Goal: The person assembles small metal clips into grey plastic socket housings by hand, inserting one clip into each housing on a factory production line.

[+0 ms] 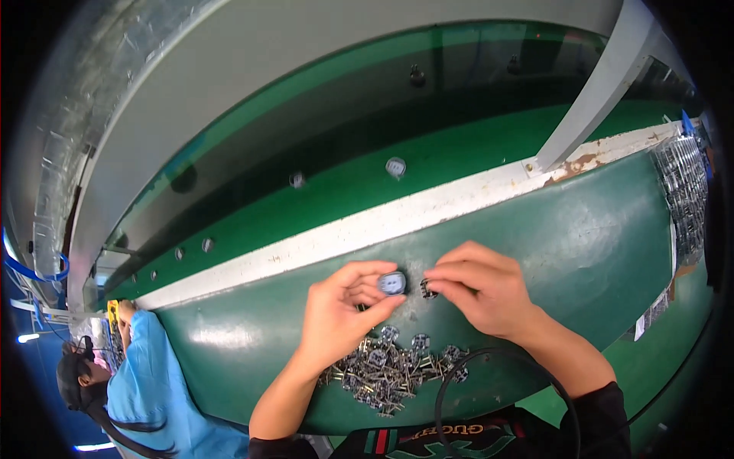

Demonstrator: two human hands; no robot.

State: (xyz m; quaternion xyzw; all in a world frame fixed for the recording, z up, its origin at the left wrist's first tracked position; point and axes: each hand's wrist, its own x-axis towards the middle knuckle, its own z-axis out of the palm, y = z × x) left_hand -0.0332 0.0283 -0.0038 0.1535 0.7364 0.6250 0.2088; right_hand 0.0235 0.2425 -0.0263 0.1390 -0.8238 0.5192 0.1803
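Observation:
My left hand [348, 310] grips a small rounded grey-blue housing [392, 284] between thumb and fingertips, its face with small dark marks turned up. A short gap to the right, my right hand [485, 291] pinches a small dark metal-pinned part [428, 288]; its exact kind is too small to make out. Both hands are above the green table mat [581, 229]. Below them, near my body, lies a heap of small metal-pinned parts [390, 375], with several round dark boards among them.
Beyond a white rail [344, 237] runs a green conveyor belt [459, 153] carrying several round housings [395, 166]. A grey post [596, 84] stands at the right. Stacked clear trays [682, 199] sit at the far right. A black cable [535, 363] loops near my right forearm. A co-worker in blue [153, 375] works at left.

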